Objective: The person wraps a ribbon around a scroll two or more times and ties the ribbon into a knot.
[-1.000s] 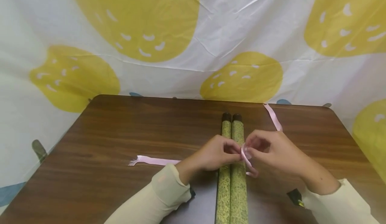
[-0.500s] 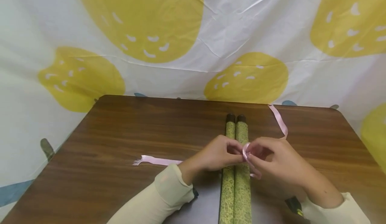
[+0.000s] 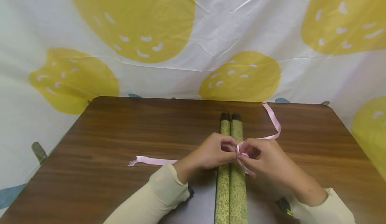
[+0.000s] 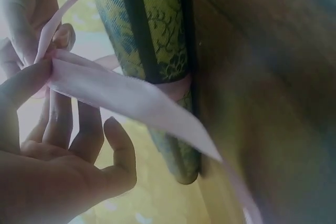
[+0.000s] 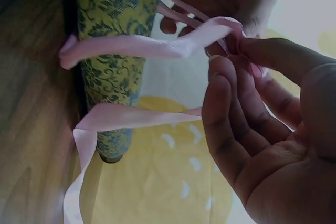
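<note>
I see a brown wood-grain table (image 3: 114, 126) before me, its far corners rounded. Beyond its far edge I face a white cloth (image 3: 223, 26) printed with big yellow fruit (image 3: 138, 19); a blue patch (image 3: 11, 195) shows near left.

No text, label, brand, number or sign can be read in any view — be it head, left wrist or right wrist.

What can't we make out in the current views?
Near ends of the patterned rolls: head view, cut off by the bottom edge.
Whether the pink ribbon is knotted: wrist views, left hand and right hand cover the pinch.
Dark thing beside the right sleeve: head view, too small, dim.
</note>
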Available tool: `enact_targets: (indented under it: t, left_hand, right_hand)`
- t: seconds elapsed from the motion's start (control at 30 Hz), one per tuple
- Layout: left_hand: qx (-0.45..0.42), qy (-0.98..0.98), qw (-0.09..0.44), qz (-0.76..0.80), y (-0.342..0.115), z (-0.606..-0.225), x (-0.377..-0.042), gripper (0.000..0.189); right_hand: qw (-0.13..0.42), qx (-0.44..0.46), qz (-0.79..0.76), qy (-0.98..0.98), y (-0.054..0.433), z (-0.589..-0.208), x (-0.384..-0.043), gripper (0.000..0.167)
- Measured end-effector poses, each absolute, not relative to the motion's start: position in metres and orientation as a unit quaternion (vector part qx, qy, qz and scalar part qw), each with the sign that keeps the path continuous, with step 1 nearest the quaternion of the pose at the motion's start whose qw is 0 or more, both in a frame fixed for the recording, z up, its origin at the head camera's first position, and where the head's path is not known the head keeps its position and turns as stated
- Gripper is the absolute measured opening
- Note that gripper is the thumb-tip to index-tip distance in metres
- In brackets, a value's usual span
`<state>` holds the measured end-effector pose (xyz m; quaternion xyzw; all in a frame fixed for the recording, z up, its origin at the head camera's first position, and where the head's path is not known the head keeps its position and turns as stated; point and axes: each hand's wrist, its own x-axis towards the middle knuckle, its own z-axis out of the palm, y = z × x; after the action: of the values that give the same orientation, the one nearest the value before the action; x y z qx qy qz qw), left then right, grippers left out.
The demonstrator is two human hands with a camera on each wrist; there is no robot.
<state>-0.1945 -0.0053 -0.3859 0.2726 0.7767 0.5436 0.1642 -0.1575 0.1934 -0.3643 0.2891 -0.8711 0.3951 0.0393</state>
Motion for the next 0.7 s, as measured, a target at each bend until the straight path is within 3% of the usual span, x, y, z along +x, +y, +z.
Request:
enact_targets:
  t: [0.23, 0.47, 0.7]
  left_hand:
    - [0.323, 0.775, 0.155, 0.52, -0.01, -0.379, -0.201, 0.049]
    - [0.352, 0.789, 0.141, 0.483, -0.009, -0.377, -0.199, 0.028]
    - [0.342, 0.786, 0.144, 0.495, -0.009, -0.374, -0.199, 0.021]
  right_hand:
    - [0.05, 0.284, 0.409, -0.866, 0.193, -0.365, -0.161, 0.009]
    - [0.052, 0.27, 0.405, -0.872, 0.195, -0.364, -0.16, 0.008]
    - [0.063, 0.276, 0.384, -0.879, 0.199, -0.36, -0.16, 0.008]
